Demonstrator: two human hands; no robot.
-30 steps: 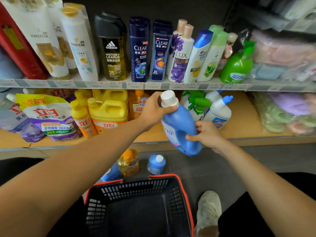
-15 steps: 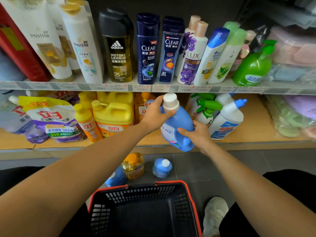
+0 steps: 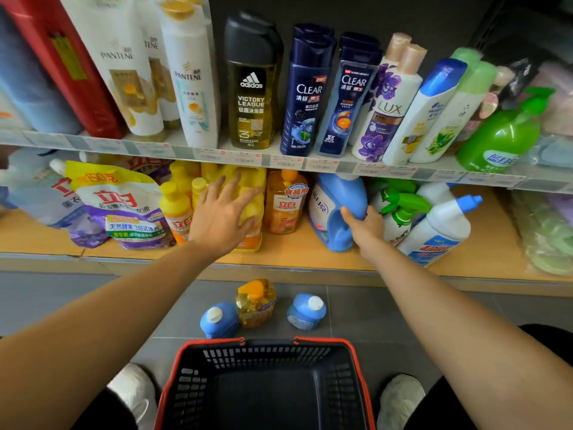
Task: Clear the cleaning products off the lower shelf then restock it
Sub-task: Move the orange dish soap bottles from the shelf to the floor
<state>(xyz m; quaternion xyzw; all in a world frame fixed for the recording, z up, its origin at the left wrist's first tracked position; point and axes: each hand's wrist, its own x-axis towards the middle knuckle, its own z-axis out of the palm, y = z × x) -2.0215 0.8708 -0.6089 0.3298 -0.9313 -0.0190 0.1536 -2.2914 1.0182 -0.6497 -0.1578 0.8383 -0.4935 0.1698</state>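
Where the wooden lower shelf runs under the grip, a red-rimmed black basket sits on the floor below it. On the shelf the blue laundry detergent bottle stands upright, its handle clasped by the curled fingers of the right hand. Well left of that grip the left hand lies flat on a yellow jug, fingers spread, clasping nothing. An orange dish soap bottle stands between jug and grip, and green trigger sprayers stand just right of it

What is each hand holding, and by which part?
The right hand holds the blue bottle by its handle. The left hand, open at the yellow jug, holds nothing.
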